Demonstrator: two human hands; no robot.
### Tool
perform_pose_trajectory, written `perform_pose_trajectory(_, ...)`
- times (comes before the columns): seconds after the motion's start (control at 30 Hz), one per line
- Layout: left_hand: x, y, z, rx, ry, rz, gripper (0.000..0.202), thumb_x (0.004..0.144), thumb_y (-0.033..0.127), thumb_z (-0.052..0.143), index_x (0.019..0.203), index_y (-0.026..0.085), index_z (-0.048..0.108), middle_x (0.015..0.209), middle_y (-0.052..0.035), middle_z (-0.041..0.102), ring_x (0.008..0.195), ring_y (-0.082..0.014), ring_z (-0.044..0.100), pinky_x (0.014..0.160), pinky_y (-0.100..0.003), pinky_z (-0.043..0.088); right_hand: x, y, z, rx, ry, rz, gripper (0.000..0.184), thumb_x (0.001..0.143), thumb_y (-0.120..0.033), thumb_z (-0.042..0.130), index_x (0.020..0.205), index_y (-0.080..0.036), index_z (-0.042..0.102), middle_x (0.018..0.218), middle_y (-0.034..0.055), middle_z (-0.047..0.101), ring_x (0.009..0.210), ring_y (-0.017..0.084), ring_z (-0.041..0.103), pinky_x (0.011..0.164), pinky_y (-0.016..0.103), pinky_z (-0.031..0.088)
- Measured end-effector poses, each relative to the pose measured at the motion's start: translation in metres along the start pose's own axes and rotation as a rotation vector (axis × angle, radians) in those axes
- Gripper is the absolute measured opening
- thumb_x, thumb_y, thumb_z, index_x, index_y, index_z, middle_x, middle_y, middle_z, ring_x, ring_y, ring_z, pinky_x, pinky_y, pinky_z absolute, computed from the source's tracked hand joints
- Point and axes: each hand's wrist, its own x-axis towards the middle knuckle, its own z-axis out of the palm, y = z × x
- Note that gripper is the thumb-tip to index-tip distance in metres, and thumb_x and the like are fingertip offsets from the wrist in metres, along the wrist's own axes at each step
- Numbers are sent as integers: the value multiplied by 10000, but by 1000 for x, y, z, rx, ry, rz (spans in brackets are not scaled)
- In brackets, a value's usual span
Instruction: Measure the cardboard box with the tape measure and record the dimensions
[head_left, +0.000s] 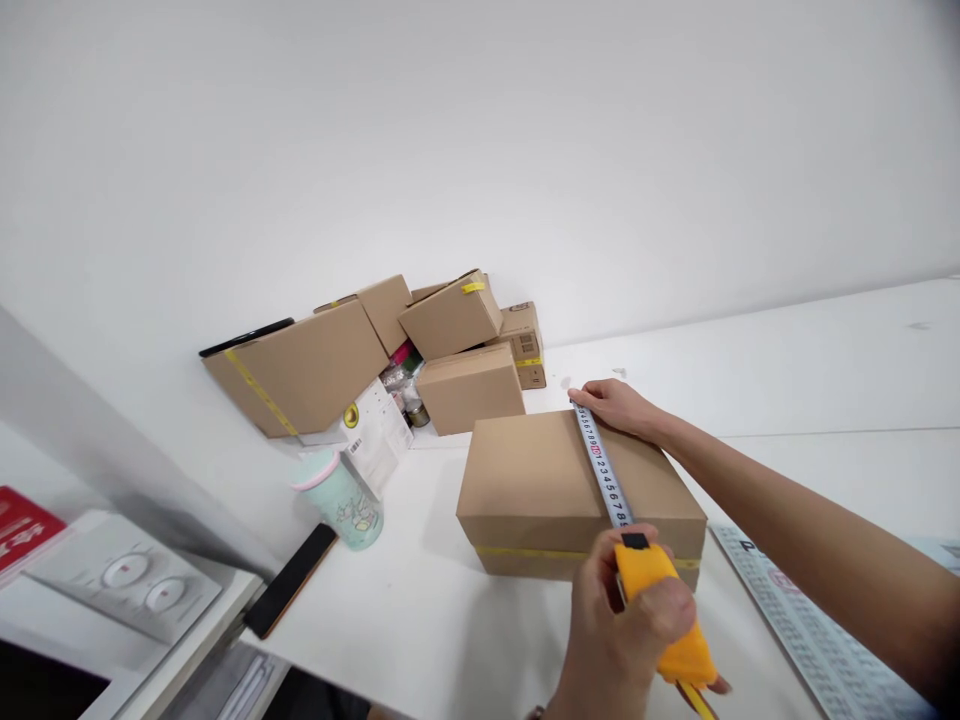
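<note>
- White table running up to a plain white wall; pile of boxes sitting at 11 o'clock from the near box, some carrying yellow tape.
- Cardboard box lying flat mid-table, closed, yellow strip showing along its front face.
- Tape measure, yellow case, sitting in the left hand at the box's 6 o'clock edge; fingers wrapping tight around the case, thumb lying on top.
- Metal blade stretching over the lid toward 12 o'clock.
- Right hand resting at the far edge, fingers pressing together flat on the blade tip, pinning it down.
- Handling guess: box looking light and stiff, best gripped by both short sides; blade being springy and slick, likely snapping back if let go.
- Green cup lying tipped at 9 o'clock, dark phone at 8 o'clock, printed sheet at 4 o'clock.
</note>
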Motion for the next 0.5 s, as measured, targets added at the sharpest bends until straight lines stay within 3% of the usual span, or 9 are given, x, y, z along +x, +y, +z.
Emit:
perform_pose_trajectory(0.17, -8, 17, 6, -15, 49, 58, 762, 525, 591, 882, 1148, 189, 704, 1098, -125, 571, 844, -247, 606, 512, -325, 609, 0, -3, -1, -38, 8, 1, 501, 910, -636, 463, 607, -239, 434, 668, 38, 601, 654, 203, 550, 612, 317, 382)
perform_pose_trajectory(0.4, -3, 16, 5, -7, 78, 21, 754, 511, 577, 859, 1132, 179, 702, 1016, -100, 573, 690, -204, 611, 442, -308, 556, 6, 0, 1, -128, 1, 47, 409, 909, -517, 515, 618, -230, 519, 707, 80, 657, 682, 235, 596, 628, 335, 383)
perform_pose_trajectory(0.5, -5, 14, 6, -4, 63, 21, 799, 509, 633, 836, 1160, 194, 691, 1068, -101, 580, 557, -157, 599, 410, -311, 518, 7, 2, 2, -137, -9, 46, 286, 884, -464, 566, 743, -222, 624, 828, 86, 714, 770, 247, 635, 654, 325, 398)
